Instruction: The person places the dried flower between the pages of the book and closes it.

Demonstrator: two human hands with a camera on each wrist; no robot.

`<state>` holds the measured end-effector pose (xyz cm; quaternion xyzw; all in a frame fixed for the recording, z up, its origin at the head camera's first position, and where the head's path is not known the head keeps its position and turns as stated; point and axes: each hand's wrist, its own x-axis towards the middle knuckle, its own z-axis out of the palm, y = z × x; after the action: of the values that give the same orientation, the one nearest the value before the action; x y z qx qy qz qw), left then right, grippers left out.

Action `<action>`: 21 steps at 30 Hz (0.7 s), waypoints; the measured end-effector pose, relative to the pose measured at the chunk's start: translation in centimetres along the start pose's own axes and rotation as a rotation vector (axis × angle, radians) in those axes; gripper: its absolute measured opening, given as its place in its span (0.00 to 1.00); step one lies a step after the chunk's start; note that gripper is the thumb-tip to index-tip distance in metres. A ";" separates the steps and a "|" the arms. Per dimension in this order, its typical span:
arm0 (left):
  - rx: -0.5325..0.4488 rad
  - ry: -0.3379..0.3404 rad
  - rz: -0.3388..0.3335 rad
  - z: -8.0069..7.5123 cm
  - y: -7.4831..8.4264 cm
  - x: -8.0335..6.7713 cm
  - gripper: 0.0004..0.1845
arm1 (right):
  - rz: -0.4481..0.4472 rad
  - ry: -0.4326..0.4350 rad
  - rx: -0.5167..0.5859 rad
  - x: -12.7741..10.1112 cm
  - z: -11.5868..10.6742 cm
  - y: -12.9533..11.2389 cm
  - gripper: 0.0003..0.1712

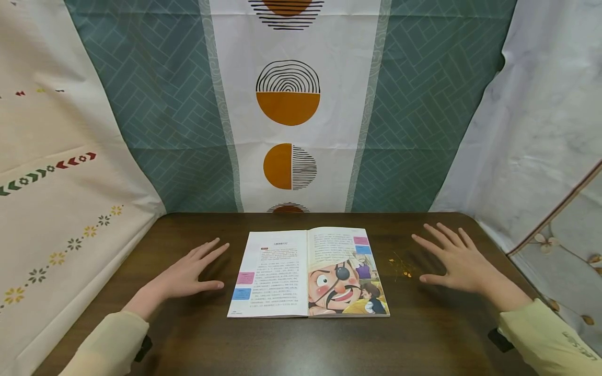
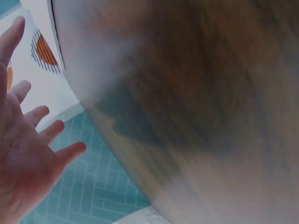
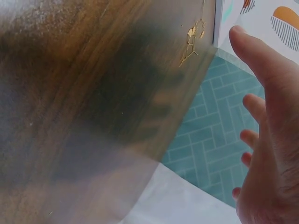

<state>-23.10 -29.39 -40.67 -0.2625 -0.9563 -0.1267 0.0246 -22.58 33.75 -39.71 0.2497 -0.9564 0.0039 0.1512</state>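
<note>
An open book lies flat in the middle of the brown table. Its left page carries print with pink and blue blocks; the right one has print above a cartoon face with an eye patch. To the left of the book, my left hand hovers over the table with fingers spread, holding nothing. My right hand is likewise spread, apart from the book on its right side. In the left wrist view, the left hand shows its palm. The right hand's thumb and fingertips show in the right wrist view.
A thin gold branching shape is on the table between book and right hand. Behind the table's back edge hangs a green and white patterned cloth. Cream cloth drapes on the left, pale cloth on the right.
</note>
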 end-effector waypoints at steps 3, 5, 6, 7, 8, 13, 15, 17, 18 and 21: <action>-0.026 -0.010 0.020 0.5 0.5 0.0 0.48 | -0.004 0.001 0.001 0.0 0.2 0.0 0.54; -0.041 -0.019 0.027 0.7 0.9 -0.1 0.48 | -0.006 0.001 0.003 0.0 0.3 0.0 0.53; -0.045 -0.023 0.029 0.9 1.1 -0.1 0.48 | -0.007 0.002 0.001 0.0 0.3 0.0 0.53; -0.048 -0.028 0.028 1.0 1.2 -0.2 0.48 | -0.008 0.003 0.002 0.0 0.4 0.0 0.53; -0.054 -0.034 0.025 1.1 1.4 -0.2 0.49 | -0.008 0.001 0.002 0.0 0.5 0.0 0.53; -0.068 -0.056 0.008 1.7 2.1 -0.3 0.51 | -0.011 -0.007 0.001 -0.1 0.7 0.1 0.53; -0.070 -0.058 0.009 1.9 2.4 -0.3 0.52 | -0.009 -0.013 0.009 -0.1 0.8 0.1 0.53; -0.067 -0.062 0.011 2.2 2.6 -0.3 0.52 | -0.007 -0.022 0.014 0.0 0.8 0.1 0.52; -0.065 -0.068 0.010 2.3 2.7 -0.3 0.52 | -0.006 -0.020 0.019 0.0 0.9 0.0 0.52; -0.060 -0.081 0.004 2.5 3.0 -0.5 0.53 | -0.003 -0.033 0.025 0.1 0.9 0.0 0.52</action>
<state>-21.10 -26.52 -42.46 -0.2700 -0.9517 -0.1446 -0.0219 -22.89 33.61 -40.55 0.2529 -0.9583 0.0113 0.1322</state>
